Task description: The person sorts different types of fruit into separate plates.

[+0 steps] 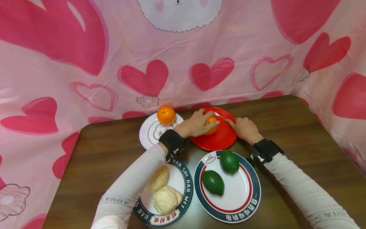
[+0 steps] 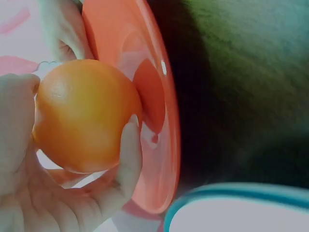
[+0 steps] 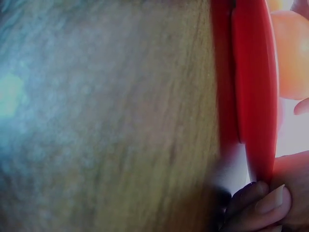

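Note:
My left hand (image 1: 198,123) grips an orange (image 1: 211,125) over the red plate (image 1: 218,141). In the left wrist view the thumb and fingers curl round the sides of that orange (image 2: 89,116). Whether the fruit touches the plate is hard to tell. At the plate's right edge, my right hand (image 1: 247,129) pinches the rim. The right wrist view has its fingertips (image 3: 273,199) against the red plate (image 3: 256,87), seen edge-on.
Left of the red plate, a white plate (image 1: 147,133) bears another orange (image 1: 166,115). Nearer are a blue-rimmed plate (image 1: 187,190) with two pale bun-like items (image 1: 167,199), partly under the left sleeve, and another blue-rimmed plate (image 1: 240,194) with two green lemon-shaped fruits (image 1: 213,182). Heart-patterned cloth (image 1: 177,79) hangs behind the wooden table (image 1: 94,159).

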Tool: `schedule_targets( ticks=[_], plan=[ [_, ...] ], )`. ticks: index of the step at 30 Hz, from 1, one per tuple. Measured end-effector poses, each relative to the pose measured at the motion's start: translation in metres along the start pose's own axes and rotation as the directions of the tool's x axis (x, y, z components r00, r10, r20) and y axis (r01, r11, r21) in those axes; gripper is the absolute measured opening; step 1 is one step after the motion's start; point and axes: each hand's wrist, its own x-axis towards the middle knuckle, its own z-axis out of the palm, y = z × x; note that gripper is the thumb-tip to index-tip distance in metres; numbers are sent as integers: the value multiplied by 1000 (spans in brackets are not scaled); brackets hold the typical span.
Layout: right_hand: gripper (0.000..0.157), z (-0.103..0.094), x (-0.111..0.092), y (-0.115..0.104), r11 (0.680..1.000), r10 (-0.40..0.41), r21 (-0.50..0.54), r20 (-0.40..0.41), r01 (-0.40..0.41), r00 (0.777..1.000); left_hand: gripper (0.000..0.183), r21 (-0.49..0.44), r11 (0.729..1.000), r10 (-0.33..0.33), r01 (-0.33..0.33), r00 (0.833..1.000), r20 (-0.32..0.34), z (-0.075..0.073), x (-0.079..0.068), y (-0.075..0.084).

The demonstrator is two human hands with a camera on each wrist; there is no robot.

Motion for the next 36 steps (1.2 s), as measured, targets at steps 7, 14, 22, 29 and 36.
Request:
schedule_targets(
  ticks=[7,14,22,29,36],
  plan=[
    [57,1,1,0,1000,3,11,2,-3,1000,68,95,995,-9,17,996,-92,-19,-11,1],
    [57,0,0,4,1000,8,19,12,-8,1000,62,104,995,21,3,975,-223,-58,-24,-5],
    [57,0,2,8,1000,18,6,7,-18,1000,68,87,995,-25,52,956,-291,-85,-42,-33],
    [56,-1,3,8,1000,18,4,8,-18,1000,66,166,965,-146,202,943,-298,-92,-61,-50],
    [56,-2,4,9,1000,20,-2,8,-20,1000,65,321,915,-155,243,948,-277,-80,-62,-60]
  ],
)
